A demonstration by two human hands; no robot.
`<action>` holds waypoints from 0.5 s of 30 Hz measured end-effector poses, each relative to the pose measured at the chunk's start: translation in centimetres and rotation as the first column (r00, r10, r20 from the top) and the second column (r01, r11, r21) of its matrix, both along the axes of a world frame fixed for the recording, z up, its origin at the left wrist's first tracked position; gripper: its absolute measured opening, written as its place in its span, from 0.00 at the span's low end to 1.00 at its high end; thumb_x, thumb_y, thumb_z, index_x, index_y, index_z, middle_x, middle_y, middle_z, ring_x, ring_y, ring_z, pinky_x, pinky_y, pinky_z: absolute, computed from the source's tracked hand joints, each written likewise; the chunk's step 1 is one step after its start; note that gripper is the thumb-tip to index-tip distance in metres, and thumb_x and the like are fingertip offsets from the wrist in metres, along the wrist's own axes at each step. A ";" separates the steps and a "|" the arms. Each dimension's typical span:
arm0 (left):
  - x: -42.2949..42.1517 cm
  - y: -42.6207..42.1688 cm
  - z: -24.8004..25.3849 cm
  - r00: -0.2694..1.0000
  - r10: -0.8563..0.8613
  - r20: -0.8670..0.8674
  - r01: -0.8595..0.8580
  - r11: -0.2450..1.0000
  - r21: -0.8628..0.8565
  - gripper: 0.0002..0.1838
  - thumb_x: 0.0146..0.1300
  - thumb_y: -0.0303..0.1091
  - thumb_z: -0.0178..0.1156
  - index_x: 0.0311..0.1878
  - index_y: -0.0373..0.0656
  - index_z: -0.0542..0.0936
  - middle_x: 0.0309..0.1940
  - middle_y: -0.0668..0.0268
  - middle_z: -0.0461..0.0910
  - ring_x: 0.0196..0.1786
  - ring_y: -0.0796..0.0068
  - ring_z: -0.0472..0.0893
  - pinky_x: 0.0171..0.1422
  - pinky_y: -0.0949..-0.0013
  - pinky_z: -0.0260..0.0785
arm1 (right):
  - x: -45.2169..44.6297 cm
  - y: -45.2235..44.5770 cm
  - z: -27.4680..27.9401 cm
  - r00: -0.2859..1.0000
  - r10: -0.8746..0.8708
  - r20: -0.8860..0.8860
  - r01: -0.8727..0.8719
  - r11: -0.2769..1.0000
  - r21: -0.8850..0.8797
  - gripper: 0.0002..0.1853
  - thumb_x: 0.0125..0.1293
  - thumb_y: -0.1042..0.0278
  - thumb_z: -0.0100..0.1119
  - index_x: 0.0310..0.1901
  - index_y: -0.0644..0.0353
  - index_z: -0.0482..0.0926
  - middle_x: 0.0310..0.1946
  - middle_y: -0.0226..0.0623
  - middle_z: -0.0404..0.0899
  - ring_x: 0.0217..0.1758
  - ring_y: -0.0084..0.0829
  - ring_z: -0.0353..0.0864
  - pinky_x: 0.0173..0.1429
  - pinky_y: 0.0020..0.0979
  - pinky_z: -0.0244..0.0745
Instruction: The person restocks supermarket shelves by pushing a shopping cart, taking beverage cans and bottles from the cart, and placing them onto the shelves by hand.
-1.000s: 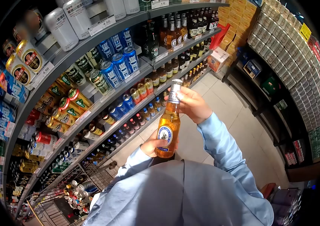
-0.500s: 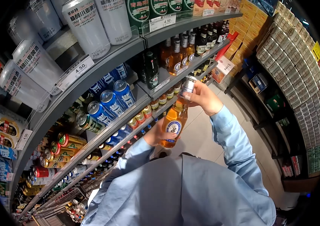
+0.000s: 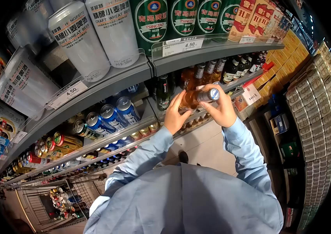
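Observation:
Both my hands hold an amber beer bottle point(image 3: 190, 100) at the shelf front, tilted so its silver cap points up towards me and to the right. My left hand point(image 3: 176, 116) is wrapped around the bottle's body. Around the neck, just below the cap, my right hand point(image 3: 224, 109) is closed. The bottle's label is hidden from this angle. Similar amber bottles point(image 3: 199, 72) stand on the shelf just behind it, and a dark green bottle point(image 3: 163, 93) stands to their left.
Above, the upper shelf point(image 3: 107, 84) bears white wheat beer cans point(image 3: 112, 31) and green Tsingtao cans point(image 3: 151, 21). Blue cans point(image 3: 110, 116) are on the level below. A wire shopping cart point(image 3: 36, 202) with cans in it stands lower left. Stacked can packs point(image 3: 315, 113) line the right side.
The bottle has moved up towards the shelf and tipped, its base now away from me and its cap towards me. My left hand has risen with it. The view has shifted, bringing the cart into sight.

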State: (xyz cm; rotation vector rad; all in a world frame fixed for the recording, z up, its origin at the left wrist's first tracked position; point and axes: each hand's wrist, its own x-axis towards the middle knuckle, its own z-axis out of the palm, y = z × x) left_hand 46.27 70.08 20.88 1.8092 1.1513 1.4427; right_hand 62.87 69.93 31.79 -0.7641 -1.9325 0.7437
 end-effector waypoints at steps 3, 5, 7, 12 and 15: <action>1.8 2.8 -0.7 0.995 0.074 0.062 -0.074 0.997 -0.007 0.39 0.49 0.22 0.62 0.65 0.44 0.59 0.59 0.52 0.65 0.58 0.56 0.70 0.60 0.64 0.64 | 0.4 3.3 -0.7 0.998 0.013 0.054 -0.019 0.994 0.110 0.18 0.55 0.74 0.60 0.47 0.61 0.70 0.47 0.41 0.75 0.48 0.36 0.77 0.50 0.30 0.71; 2.6 4.4 -1.9 0.989 0.146 0.018 -0.145 0.989 -0.033 0.38 0.49 0.21 0.62 0.65 0.43 0.59 0.59 0.52 0.64 0.57 0.55 0.70 0.60 0.63 0.64 | 0.6 5.2 -1.2 0.994 0.004 0.108 -0.033 0.963 0.268 0.18 0.53 0.75 0.60 0.47 0.61 0.70 0.45 0.41 0.74 0.46 0.39 0.77 0.49 0.31 0.72; 2.8 5.1 -2.7 0.984 0.175 0.012 -0.174 0.982 -0.076 0.38 0.48 0.22 0.62 0.65 0.43 0.59 0.59 0.52 0.64 0.57 0.55 0.71 0.59 0.64 0.65 | 1.0 6.0 -1.9 0.995 0.048 0.088 -0.057 0.992 0.110 0.18 0.54 0.74 0.60 0.47 0.61 0.70 0.44 0.41 0.74 0.46 0.38 0.77 0.48 0.31 0.72; 3.0 3.7 -1.5 0.988 0.156 0.006 -0.156 0.987 -0.049 0.40 0.47 0.24 0.66 0.65 0.45 0.59 0.60 0.54 0.63 0.59 0.60 0.70 0.59 0.65 0.66 | 2.6 5.1 -1.3 0.996 0.088 -0.013 -0.088 0.996 -0.009 0.20 0.53 0.79 0.62 0.48 0.60 0.70 0.43 0.37 0.76 0.43 0.32 0.79 0.44 0.28 0.74; 4.1 2.6 -1.2 0.971 0.223 -0.088 -0.224 0.975 0.001 0.42 0.43 0.30 0.71 0.63 0.40 0.61 0.61 0.51 0.63 0.60 0.55 0.68 0.62 0.62 0.63 | 5.1 4.8 -0.1 0.994 0.073 -0.085 -0.066 0.995 0.080 0.18 0.52 0.78 0.62 0.46 0.62 0.70 0.42 0.39 0.77 0.44 0.30 0.78 0.47 0.28 0.72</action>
